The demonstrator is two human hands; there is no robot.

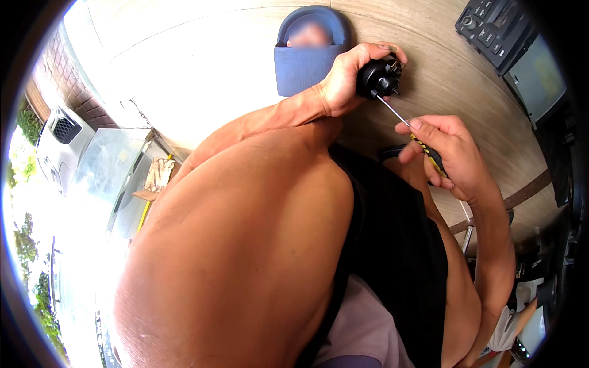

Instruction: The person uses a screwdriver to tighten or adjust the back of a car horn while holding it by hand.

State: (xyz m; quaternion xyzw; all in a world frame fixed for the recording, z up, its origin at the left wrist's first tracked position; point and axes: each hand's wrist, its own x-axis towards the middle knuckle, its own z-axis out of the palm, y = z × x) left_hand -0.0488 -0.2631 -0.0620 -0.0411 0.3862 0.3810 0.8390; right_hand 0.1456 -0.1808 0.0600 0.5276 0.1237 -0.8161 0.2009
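Note:
My left hand point(351, 73) is closed around a black, rounded device point(375, 78) with small posts and metal fittings on the side facing right. What kind of device it is, I cannot make out. In my right hand point(453, 147) is a screwdriver point(432, 153) with a yellow and black handle, gripped between thumb and fingers. Its thin metal shaft runs up and left, and the tip meets the lower edge of the black device. My left fingers partly hide the device's far side.
Just left of the device, a foot sits in a blue slipper point(300, 66) on the wood-patterned floor point(202, 37). A black car stereo point(494, 30) lies at the upper right. Car parts and a cardboard piece point(159, 173) are on the left. My bent bare leg point(245, 257) fills the lower middle.

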